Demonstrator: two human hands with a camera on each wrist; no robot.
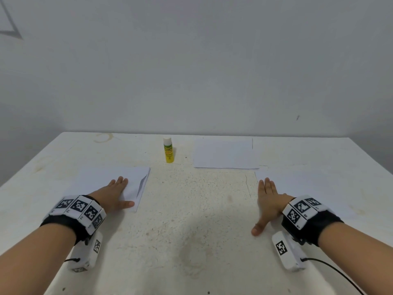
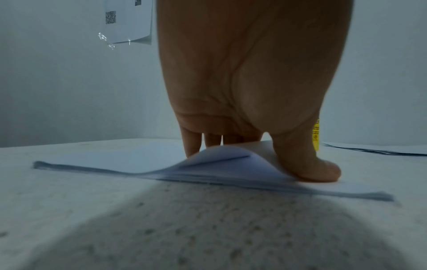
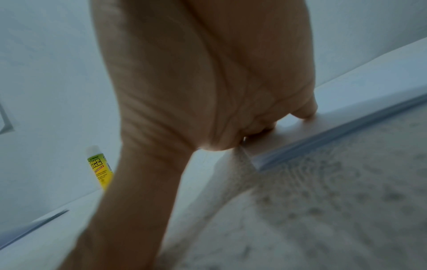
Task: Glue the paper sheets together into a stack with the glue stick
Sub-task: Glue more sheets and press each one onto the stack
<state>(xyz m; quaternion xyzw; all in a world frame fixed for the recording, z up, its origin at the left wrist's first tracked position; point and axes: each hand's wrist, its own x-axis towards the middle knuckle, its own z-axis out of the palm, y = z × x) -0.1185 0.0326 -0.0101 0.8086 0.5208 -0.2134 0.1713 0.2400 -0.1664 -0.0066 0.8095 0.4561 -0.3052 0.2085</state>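
Observation:
A yellow glue stick [image 1: 169, 152] with a white cap stands upright at the back middle of the table. My left hand [image 1: 119, 194] lies flat on a stack of white paper sheets [image 1: 102, 179] at the left. In the left wrist view the top sheet [image 2: 221, 155] bulges up between the thumb [image 2: 318, 169] and the fingers. My right hand [image 1: 265, 204] lies flat with its fingers on more white paper [image 1: 308, 184] at the right, thumb spread toward me. A third paper stack [image 1: 225, 154] lies at the back right, untouched.
The white table [image 1: 191, 209] has a rough, speckled middle patch between my hands. A plain grey wall [image 1: 191, 71] rises right behind the table's far edge. A black cable [image 1: 340, 275] trails from my right wrist unit.

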